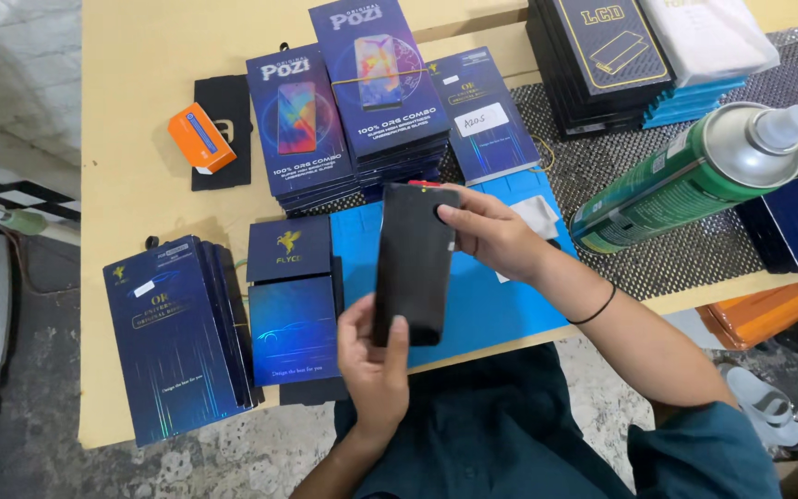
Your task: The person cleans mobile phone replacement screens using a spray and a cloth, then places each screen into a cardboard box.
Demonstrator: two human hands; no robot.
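- Head view: both hands hold one flat black panel (pixel 414 261) upright over the counter (pixel 140 55) — a slim dark slab, likely a phone screen part, though its face shows no detail from here.
- The left hand (pixel 373 359) grips the panel's lower end, thumb pressed on the front and fingers curled behind, so it closes around the bottom edge and bears the weight.
- The right hand (pixel 494 233) pinches the upper right edge, thumb on the front near the top, fingers wrapped behind — a steadying hold that keeps the panel from tipping or twisting.
- Held by both ends this way, the panel floats clear of the surface, apparently to keep its face off anything that could mark it.
- Just beneath the hands lies a blue mat (pixel 491 310), a soft working spot right where the panel would come down.
- Just beside the right hand, on the mat, sits a white cloth (pixel 538 216), within easy reach.
- Beyond the right hand a green spray can (pixel 681 180) lies on its side on a dark mesh mat (pixel 602 148), nozzle pointing away from the hands.
- Left of the left hand stand stacks of dark blue boxes (pixel 177 342), and more blue boxes (pixel 362 102) are piled beyond the panel's top — sorted in piles around the working spot.
- Farther off to the left, an orange box (pixel 200 139) rests on a black pouch (pixel 228 171), well apart from both hands.
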